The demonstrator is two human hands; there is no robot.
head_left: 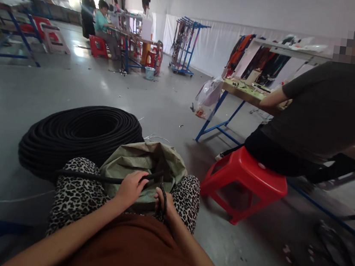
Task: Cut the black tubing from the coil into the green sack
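My left hand (pixel 132 187) is closed round a black cord (pixel 100 178), whose end sticks out to the right of my fingers. From there the cord runs left across my knee toward a big black coil (pixel 80 134) on the floor. My right hand (pixel 163 202) grips black-handled scissors (pixel 164 198), their blades pointing up beside the cord's end; whether they touch it I cannot tell. Beneath both hands, between my knees, an olive green sack (pixel 123 154) lies open.
Close on the right stands a red stool (pixel 249 180) with a person in dark clothes (pixel 322 112) seated at a worktable (pixel 245 91). A plastic bag (pixel 210 94) hangs from that table. Farther back are a blue rack (pixel 186 48) and several people.
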